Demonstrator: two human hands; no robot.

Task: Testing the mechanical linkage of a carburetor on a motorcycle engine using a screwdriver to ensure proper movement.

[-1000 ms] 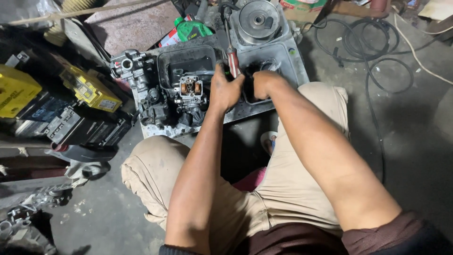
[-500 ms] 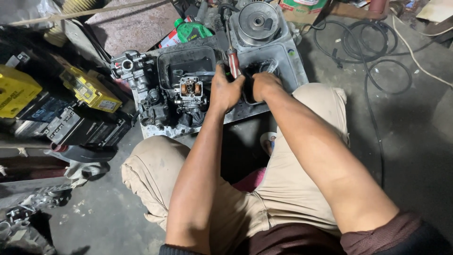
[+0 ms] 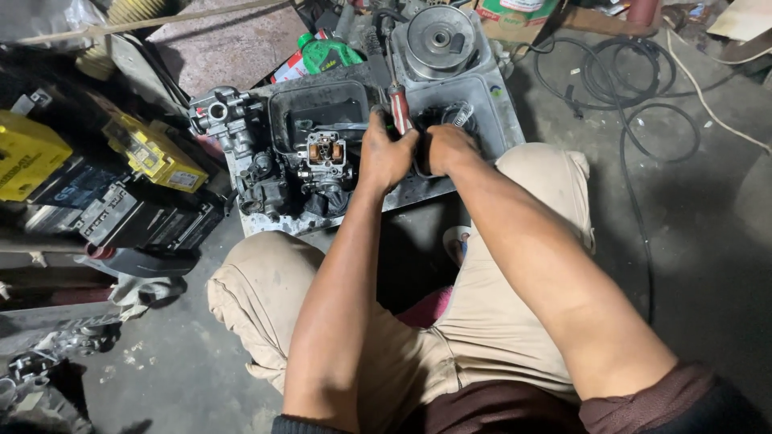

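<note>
A person sits on a workshop floor (image 3: 708, 265) before a metal tray (image 3: 498, 104) of engine parts, a grey housing with round pulley (image 3: 441, 36) at its far end. Both hands meet over a dark part (image 3: 438, 120) in the tray: the work looks like fastening or prying. The left hand (image 3: 386, 157) grips a red-handled screwdriver (image 3: 400, 108); the right hand (image 3: 450, 149) closes on the part, steadying it. A carburettor (image 3: 324, 157) lies just left.

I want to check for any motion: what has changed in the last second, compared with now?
Nothing visibly changed. The left hand and right hand stay together on the dark part on the tray, with the red-handled screwdriver upright between them. The carburetor beside them has not moved.
</note>
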